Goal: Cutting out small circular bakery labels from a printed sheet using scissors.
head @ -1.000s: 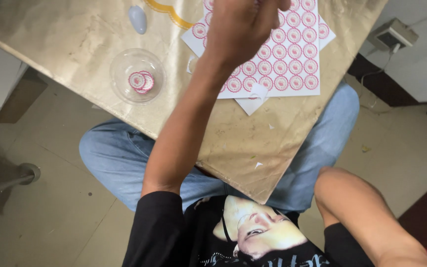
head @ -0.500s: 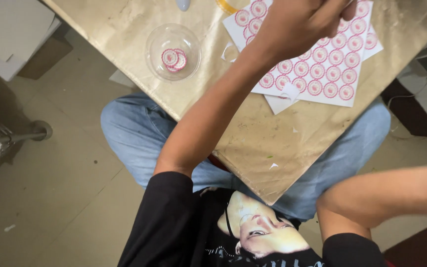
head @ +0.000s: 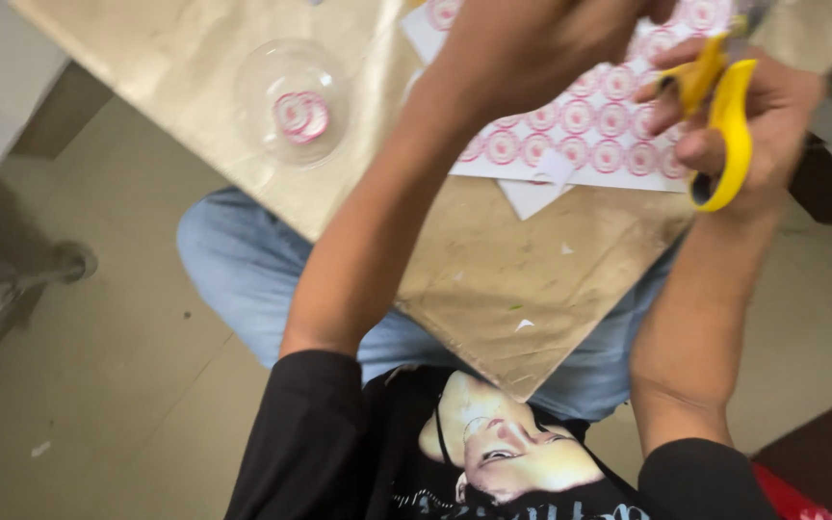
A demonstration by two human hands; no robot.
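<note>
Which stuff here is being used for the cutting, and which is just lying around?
Being used:
- yellow scissors, held in the right hand
- sheet of pink circles, under the left hand
- clear cup with cut-out circles inside

Just lying around:
- white paper scraps on the gold-covered board
- metal stand on the floor
</note>
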